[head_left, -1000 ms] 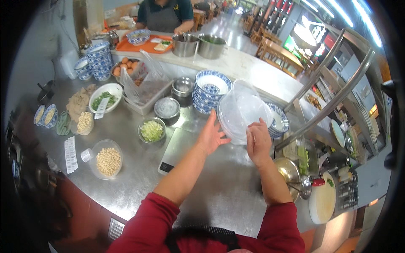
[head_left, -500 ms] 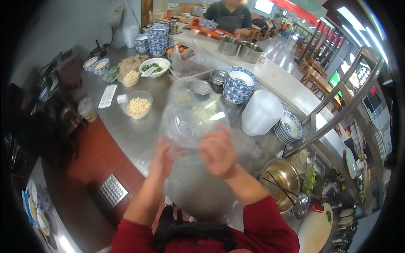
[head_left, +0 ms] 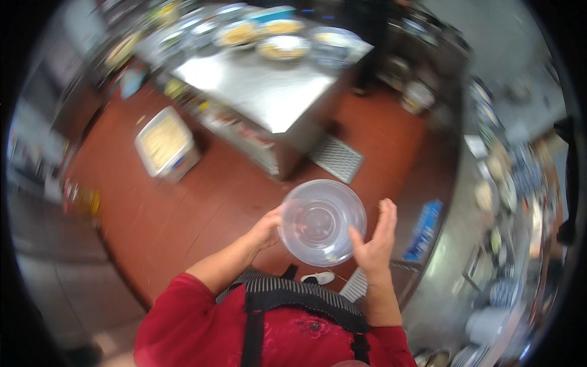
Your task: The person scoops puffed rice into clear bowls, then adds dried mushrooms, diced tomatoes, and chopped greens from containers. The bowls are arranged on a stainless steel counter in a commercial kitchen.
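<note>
A clear round plastic bowl (head_left: 322, 214) is in front of my body, its mouth facing up. My left hand (head_left: 267, 229) grips its left side, with fingers showing through the clear wall. At the opposite side is my right hand (head_left: 376, 240), its fingers stretched upward and apart. The right thumb overlaps the bowl's right rim; whether it presses on it I cannot tell. A small pale patch shows low in the bowl, either a glare or a bit of something.
A steel table (head_left: 238, 85) bears several bowls of yellowish food (head_left: 282, 47). On the red tiled floor (head_left: 214, 202) stands a white tub (head_left: 183, 160) of pale contents, left of a metal grate (head_left: 338, 159). The steel counter (head_left: 449, 275) runs along the right, blurred.
I have turned left from the counter, so the floor and steel table now fill the view. The clear bowl has come along in my left hand; my right hand's fingers have spread.
</note>
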Demonstrator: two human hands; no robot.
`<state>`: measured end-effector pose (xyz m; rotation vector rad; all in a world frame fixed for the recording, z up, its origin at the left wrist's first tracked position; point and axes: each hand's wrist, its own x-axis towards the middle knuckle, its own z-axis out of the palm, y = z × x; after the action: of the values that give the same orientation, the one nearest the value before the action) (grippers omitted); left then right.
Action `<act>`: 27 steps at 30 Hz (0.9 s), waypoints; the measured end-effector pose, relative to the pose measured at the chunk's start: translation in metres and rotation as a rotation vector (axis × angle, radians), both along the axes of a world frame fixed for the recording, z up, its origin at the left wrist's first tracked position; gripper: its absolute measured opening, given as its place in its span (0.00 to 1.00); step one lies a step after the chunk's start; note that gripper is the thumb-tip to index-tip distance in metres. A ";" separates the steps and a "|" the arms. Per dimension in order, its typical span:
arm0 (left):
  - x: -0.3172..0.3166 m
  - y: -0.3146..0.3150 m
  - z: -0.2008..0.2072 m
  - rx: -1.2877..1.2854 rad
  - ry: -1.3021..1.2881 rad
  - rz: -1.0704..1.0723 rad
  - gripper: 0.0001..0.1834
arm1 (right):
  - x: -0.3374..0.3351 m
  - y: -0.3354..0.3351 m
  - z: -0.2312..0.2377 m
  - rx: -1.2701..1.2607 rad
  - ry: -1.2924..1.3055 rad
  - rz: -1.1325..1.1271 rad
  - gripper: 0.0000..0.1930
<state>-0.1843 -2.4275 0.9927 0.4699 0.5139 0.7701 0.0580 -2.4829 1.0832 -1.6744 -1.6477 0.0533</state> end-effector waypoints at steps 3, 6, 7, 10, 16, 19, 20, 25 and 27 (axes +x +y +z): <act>-0.125 -0.008 -0.005 0.058 0.172 0.153 0.37 | -0.108 0.055 -0.038 -0.582 0.556 0.398 0.28; -0.240 -0.026 -0.004 0.202 0.323 0.300 0.36 | -0.237 0.081 -0.086 -1.054 0.799 0.325 0.25; -0.273 -0.035 -0.001 0.161 0.395 0.382 0.35 | -0.274 0.087 -0.095 -0.962 0.640 0.487 0.25; -0.366 -0.050 -0.005 -0.134 0.418 0.578 0.33 | -0.373 0.115 -0.110 -0.957 0.474 0.762 0.24; -0.469 -0.013 -0.040 -0.299 0.367 0.747 0.31 | -0.507 0.199 -0.117 -0.787 0.406 0.928 0.24; -0.530 0.045 -0.077 -0.238 0.741 0.759 0.28 | -0.568 0.263 -0.146 -0.969 0.590 0.923 0.21; -0.556 0.066 -0.090 -0.341 0.704 0.804 0.28 | -0.587 0.287 -0.160 -1.069 0.660 0.882 0.21; -0.693 0.192 -0.156 -0.695 0.843 0.960 0.30 | -0.703 0.443 -0.279 -1.007 1.273 0.548 0.18; -0.743 0.239 -0.185 -0.627 1.020 0.946 0.28 | -0.754 0.501 -0.349 -1.162 1.153 0.356 0.19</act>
<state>-0.9278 -2.1886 0.8077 -0.0485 1.9532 1.1640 -0.6956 -1.9821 0.7344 -1.4345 -0.8966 2.0310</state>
